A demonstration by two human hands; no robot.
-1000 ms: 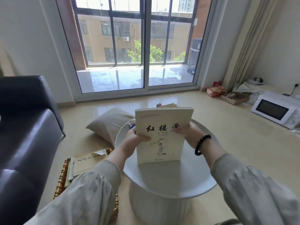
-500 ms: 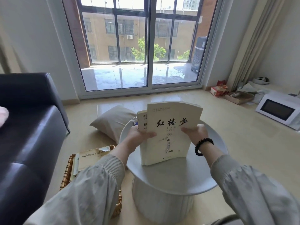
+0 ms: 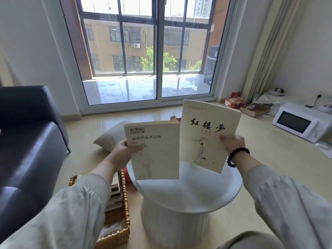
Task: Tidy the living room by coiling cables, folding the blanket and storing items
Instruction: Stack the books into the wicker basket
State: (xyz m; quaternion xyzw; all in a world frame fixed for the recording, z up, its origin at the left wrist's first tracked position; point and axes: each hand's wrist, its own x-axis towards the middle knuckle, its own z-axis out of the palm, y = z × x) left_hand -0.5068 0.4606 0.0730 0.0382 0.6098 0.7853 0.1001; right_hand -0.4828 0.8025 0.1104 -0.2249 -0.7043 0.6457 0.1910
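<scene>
Pale floor runs from the tall sliding glass door [image 3: 154, 60] back to the round white pedestal table [image 3: 188, 200] in front of me. My left hand [image 3: 124, 152] pinches the left edge of the smaller cream paperback with printed title [image 3: 158, 155], thumb on the cover. My right hand [image 3: 233, 142] pinches the right edge of the taller cream paperback with brushed black title [image 3: 206, 141]. Both stand upright, side by side over the tabletop; I cannot tell if either touches it.

I judge the storing half done. The woven rattan basket [image 3: 124, 229] just left of the table already holds stacked books [image 3: 115, 193], and these two are not yet in. A grey cushion [image 3: 109, 139] lies on the floor; no cables or blanket show.

The basket sits between the table rim and the dark leather sofa [image 3: 27, 141], so that side is tight. The right side is open floor towards the white microwave [image 3: 301, 123].
</scene>
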